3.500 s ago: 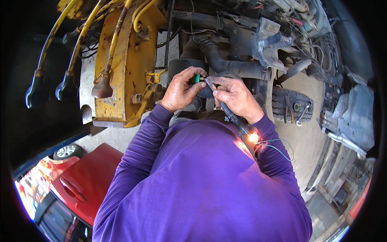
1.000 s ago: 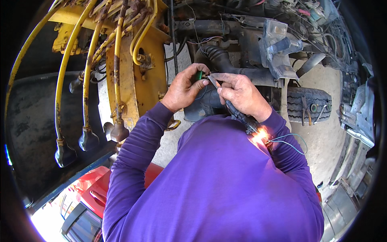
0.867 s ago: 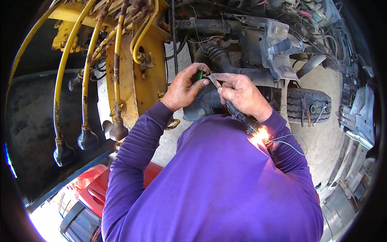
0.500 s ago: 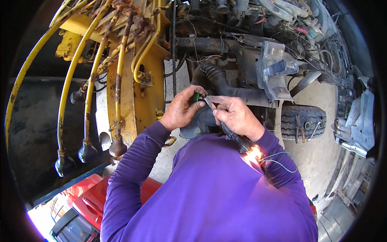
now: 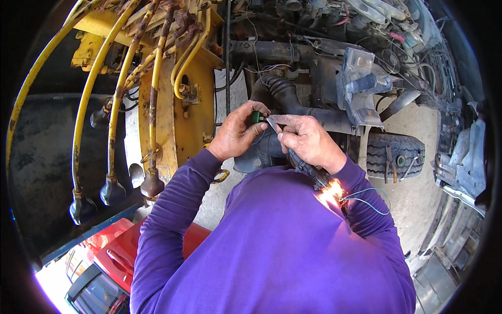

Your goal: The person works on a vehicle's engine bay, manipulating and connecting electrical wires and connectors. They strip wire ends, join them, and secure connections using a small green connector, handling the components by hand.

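Observation:
Between the thumb and fingers of my left hand [image 5: 235, 133] is a small green piece [image 5: 255, 116] with short metal prongs facing right. My right hand [image 5: 314, 145] is closed around a knife-like tool [image 5: 305, 165] with a dark, rough handle. Its silvery pointed tip lies beside the prongs; whether they touch is too small to tell. A thin teal wire [image 5: 377, 189] loops out near the handle's lower end, over my right sleeve. Just there, a bright flame-like patch [image 5: 330, 193] shows; I cannot tell whether it is fire or sunlight.
Yellow levers [image 5: 88, 110] with dark knobs and a rusty yellow frame [image 5: 193, 123] stand at left. Ahead are a black ribbed hose [image 5: 280, 94] and a metal bracket [image 5: 358, 83]. Pliers [image 5: 389, 159] lie on a tyre [image 5: 376, 157] at right. A red vehicle [image 5: 123, 251] is lower left.
Both hands keep their grips and stay close together. The green piece is turned slightly and shows more of its face. The surroundings have shifted a little in the picture.

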Available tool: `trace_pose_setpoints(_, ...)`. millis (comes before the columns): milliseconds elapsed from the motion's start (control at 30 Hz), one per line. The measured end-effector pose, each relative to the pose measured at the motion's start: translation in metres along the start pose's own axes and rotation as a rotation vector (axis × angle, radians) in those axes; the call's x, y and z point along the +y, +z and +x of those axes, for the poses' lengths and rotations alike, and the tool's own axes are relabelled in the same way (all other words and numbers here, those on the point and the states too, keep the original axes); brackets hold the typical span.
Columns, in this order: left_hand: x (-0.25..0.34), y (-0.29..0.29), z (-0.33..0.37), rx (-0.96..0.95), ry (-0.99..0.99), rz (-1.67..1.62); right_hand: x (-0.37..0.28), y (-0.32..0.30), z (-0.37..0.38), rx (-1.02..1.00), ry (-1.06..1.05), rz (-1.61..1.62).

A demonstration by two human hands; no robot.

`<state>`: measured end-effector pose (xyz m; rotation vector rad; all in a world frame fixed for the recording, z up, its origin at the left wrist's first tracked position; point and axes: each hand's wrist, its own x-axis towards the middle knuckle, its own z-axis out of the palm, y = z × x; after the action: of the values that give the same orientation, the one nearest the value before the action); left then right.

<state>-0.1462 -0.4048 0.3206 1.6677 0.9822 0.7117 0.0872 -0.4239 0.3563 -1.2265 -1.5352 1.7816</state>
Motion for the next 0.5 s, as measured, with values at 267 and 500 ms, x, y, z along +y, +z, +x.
trace_pose_setpoints(267,-0.001,0.001,0.001,0.009,-0.019,-0.027,0.014,0.0,0.005,-0.032,0.013,0.082)
trace_pose_setpoints(500,-0.004,-0.001,0.0,-0.008,-0.054,-0.05,0.009,0.003,0.007,0.017,0.029,0.092)
